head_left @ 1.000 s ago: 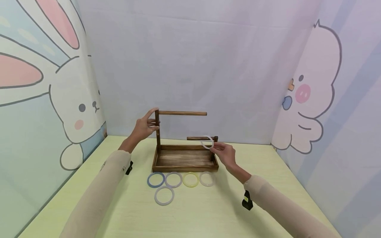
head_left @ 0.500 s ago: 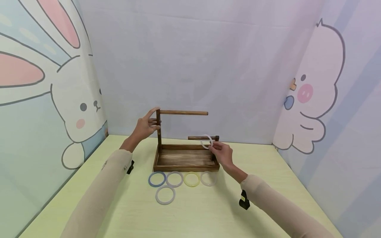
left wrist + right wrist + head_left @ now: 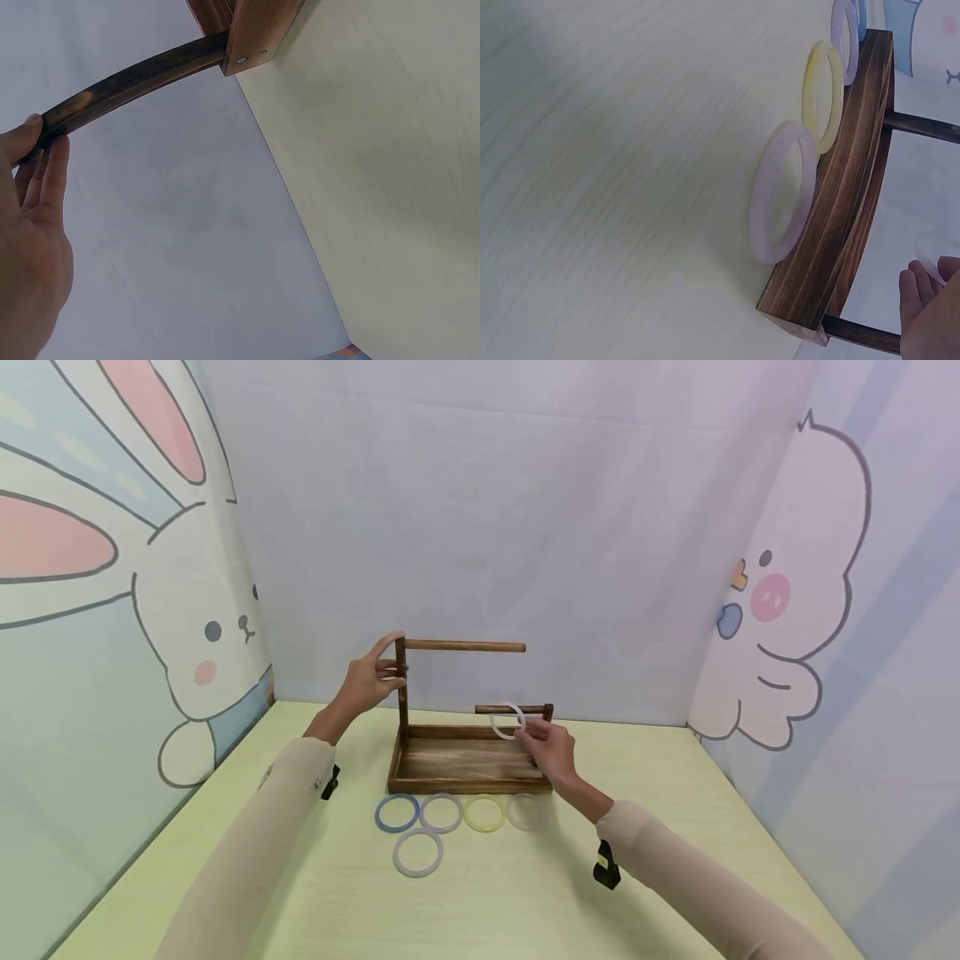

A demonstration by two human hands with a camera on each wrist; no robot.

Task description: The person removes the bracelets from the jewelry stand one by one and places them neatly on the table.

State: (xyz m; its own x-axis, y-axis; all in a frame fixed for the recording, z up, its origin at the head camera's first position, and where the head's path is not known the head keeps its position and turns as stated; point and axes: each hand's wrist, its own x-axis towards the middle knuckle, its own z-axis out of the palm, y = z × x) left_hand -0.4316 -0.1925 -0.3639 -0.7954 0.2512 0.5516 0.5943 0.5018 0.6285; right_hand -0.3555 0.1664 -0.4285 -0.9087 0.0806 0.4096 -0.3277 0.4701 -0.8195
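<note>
A dark wooden bangle stand (image 3: 465, 786) has a shallow tray base, a tall post (image 3: 403, 710) with an upper rod (image 3: 465, 646), and a short post with a lower rod (image 3: 483, 709). My left hand (image 3: 366, 685) grips the tall post near its top, thumb and fingers on opposite sides in the left wrist view. Between thumb and fingers, my right hand (image 3: 551, 752) pinches a whitish bangle (image 3: 498, 734), whose upper part overlaps the lower rod near its free end. The right wrist view shows only part of this hand (image 3: 934, 311) and a sliver of the bangle.
In front of the stand lie a blue bangle (image 3: 397, 830), a lavender bangle (image 3: 441, 831), a yellow bangle (image 3: 484, 829) and a pale pinkish bangle (image 3: 527, 827). Nearer sits another pale bangle (image 3: 417, 874). A fabric wall (image 3: 480, 527) rises behind the pale table (image 3: 495, 910).
My right hand has shifted left with the whitish bangle, from near the short post toward the lower rod's free end. My left hand keeps its grip on the tall post.
</note>
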